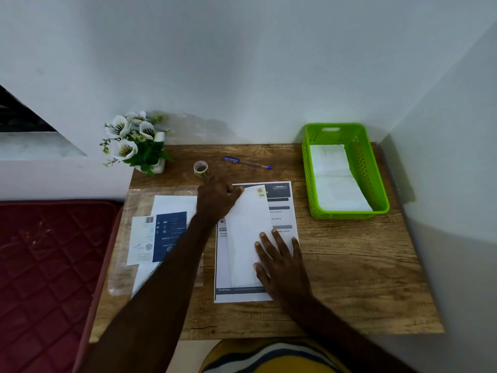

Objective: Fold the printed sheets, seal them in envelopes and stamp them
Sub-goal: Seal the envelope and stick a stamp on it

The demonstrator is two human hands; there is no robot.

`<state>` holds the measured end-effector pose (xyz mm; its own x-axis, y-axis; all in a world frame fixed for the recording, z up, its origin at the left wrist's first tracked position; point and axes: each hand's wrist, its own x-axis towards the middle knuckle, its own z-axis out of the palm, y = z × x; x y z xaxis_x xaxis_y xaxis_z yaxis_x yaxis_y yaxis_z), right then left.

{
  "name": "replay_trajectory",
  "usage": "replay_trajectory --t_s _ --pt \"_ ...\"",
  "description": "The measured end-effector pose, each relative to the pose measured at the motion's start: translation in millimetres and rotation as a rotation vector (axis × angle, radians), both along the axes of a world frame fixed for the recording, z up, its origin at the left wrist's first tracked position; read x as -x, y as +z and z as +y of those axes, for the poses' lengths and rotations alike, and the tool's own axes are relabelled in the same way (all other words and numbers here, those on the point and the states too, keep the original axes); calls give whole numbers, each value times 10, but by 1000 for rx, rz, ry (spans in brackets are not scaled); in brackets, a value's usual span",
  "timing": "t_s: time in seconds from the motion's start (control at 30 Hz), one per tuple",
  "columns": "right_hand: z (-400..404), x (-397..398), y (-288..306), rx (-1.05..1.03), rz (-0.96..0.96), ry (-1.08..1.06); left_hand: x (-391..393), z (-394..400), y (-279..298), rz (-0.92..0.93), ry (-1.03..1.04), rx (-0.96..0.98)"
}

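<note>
Stamping the envelope on the desk

The envelope (247, 235) lies on a printed sheet (282, 211) mid-desk (349, 265), a stamp (260, 191) at its far corner. Your right hand (282, 262) rests flat on it, fingers straight; your left hand (217, 197) holds the far edge, fingers curled. Press the stamp down evenly, keeping the envelope pinned; the stamp roll (201, 168) sits just beyond.

No wording can be read. The printed sheet (282, 211) at 12 o'clock and the blue leaflet (169, 235) with a barcode at 9 o'clock show only blurred lines.
</note>
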<state>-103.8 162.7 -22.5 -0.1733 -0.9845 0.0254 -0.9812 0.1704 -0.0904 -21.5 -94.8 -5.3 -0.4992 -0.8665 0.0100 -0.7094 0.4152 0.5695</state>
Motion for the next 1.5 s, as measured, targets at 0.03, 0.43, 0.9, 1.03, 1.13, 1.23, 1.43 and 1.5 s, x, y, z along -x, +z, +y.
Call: replay_trajectory --t_s 0.03,0.43,0.9,1.03,1.13,1.23,1.43,1.5 --pt "1 -1 -3 -1 -2 -3 4 8 14 -10 -2 4" --pt "-3 -28 3 -16 -21 -17 46 231 257 -375 333 23" --pt "-2 -5 13 -30 -11 -1 19 257 251 -54 349 -342" --pt "4 10 26 -39 -14 6 30 315 271 184 324 -358" --pt "-9 47 77 15 -69 -5 14 325 275 302 317 -424" --pt "-36 85 225 162 -267 -108 -15 327 340 423 266 -520" --pt "-241 163 764 244 -940 -623 -28 210 605 625 236 -726" --pt "-307 232 863 233 -1255 -683 -3 173 691 655 255 -732"
